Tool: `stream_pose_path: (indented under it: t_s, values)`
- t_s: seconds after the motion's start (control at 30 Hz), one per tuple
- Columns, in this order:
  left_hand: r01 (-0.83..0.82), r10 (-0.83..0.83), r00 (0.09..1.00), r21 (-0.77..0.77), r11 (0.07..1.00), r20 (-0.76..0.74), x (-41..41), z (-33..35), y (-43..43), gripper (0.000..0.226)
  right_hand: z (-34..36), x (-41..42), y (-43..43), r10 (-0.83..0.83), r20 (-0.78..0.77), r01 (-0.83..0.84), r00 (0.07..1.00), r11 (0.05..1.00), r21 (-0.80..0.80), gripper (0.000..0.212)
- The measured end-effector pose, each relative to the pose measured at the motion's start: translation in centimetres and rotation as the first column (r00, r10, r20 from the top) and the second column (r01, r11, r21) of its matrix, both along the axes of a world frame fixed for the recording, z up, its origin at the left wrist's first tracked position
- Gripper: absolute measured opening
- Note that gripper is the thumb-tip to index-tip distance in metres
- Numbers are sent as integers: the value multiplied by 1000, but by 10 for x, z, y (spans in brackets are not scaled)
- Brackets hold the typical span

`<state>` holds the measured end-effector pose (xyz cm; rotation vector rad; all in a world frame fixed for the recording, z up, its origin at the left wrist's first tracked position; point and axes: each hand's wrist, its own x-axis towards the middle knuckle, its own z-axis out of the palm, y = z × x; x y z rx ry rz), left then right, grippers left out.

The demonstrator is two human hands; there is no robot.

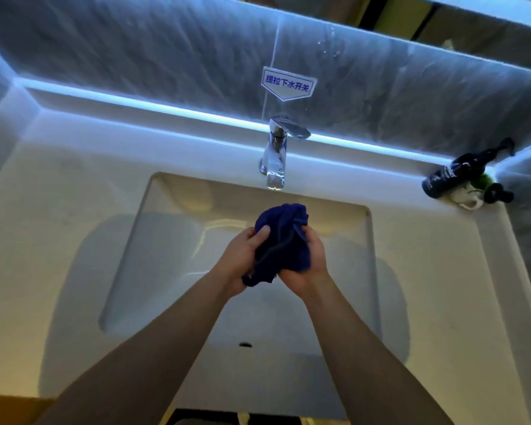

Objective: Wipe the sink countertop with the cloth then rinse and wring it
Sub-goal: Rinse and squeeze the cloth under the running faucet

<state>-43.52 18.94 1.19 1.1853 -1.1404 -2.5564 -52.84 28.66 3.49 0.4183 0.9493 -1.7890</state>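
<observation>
A dark blue cloth [284, 240] is bunched up between both hands above the white sink basin [172, 240]. My left hand [242, 256] grips its left side with the thumb pressed on top. My right hand [311, 259] clasps its right side. The cloth sits just below the chrome faucet [276, 154], whose spout points at the basin. I cannot tell whether water is running. The pale countertop [59, 210] surrounds the basin on all sides.
Two dark pump bottles [455, 176] and a small white pot with a green plant [472, 197] stand in the back right corner. A blue-lettered label [287, 84] is stuck on the grey wall behind the faucet. An overflow slot [245, 344] shows in the near basin wall.
</observation>
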Motion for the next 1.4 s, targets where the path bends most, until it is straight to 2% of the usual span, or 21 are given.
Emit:
stream_pose_path:
  t_s: [0.13,0.23,0.33,0.4,0.5,0.6,0.7,0.77,0.9,1.0,1.07,1.1,1.17,1.2,1.27,1.33,1.4]
  values:
    - [-99,99,995,29,995,-19,-8,-13,-30,34,-19,-14,-25,102,-176,-64,979,976,207,47]
    - [-140,141,990,49,989,-13,-15,-21,-43,38,-24,-27,-33,149,-168,-103,975,962,254,45]
    - [-189,192,981,83,978,-25,-22,-25,-49,37,-22,-46,-33,190,-242,-95,951,929,357,38]
    - [-218,223,974,121,968,-28,-26,-26,-52,36,-16,-61,-34,298,-358,-100,885,872,479,33]
    - [-255,265,964,177,951,-35,-30,-29,-55,36,6,-82,-43,429,-579,-1,693,804,594,33]
    - [-291,303,953,229,929,-21,-34,-28,-57,36,43,-101,-59,421,-740,98,525,833,544,39]
    - [-316,325,946,253,914,3,-36,-29,-56,35,73,-111,-78,366,-779,59,509,888,456,46]
    - [-329,337,941,257,909,13,-35,-31,-55,36,85,-113,-87,336,-785,36,520,910,413,42]
    - [-342,347,937,269,900,33,-30,-34,-51,33,87,-113,-88,335,-817,-13,469,928,373,38]
    - [-337,339,940,294,895,45,-26,-35,-46,30,69,-107,-76,304,-807,96,507,910,403,32]
    - [-317,321,946,311,896,38,-23,-36,-42,29,39,-91,-60,333,-750,180,572,841,510,27]
    - [-303,309,951,315,899,32,-21,-37,-40,30,18,-81,-51,391,-685,162,614,787,595,25]
    - [-274,281,959,313,909,23,-20,-38,-36,32,-17,-55,-34,538,-446,-71,715,691,719,36]
    - [-264,271,962,306,915,20,-20,-39,-34,33,-31,-44,-28,575,-327,-219,750,682,697,44]
    - [-247,252,968,262,933,14,-20,-42,-31,36,-49,-32,-23,548,-209,-369,810,753,545,45]
    - [-220,221,975,181,959,12,-19,-45,-32,38,-56,-29,-26,478,-238,-325,845,813,483,34]
    - [-188,187,982,40,981,35,-19,-47,-36,36,-60,-30,-30,420,-323,-209,848,825,525,22]
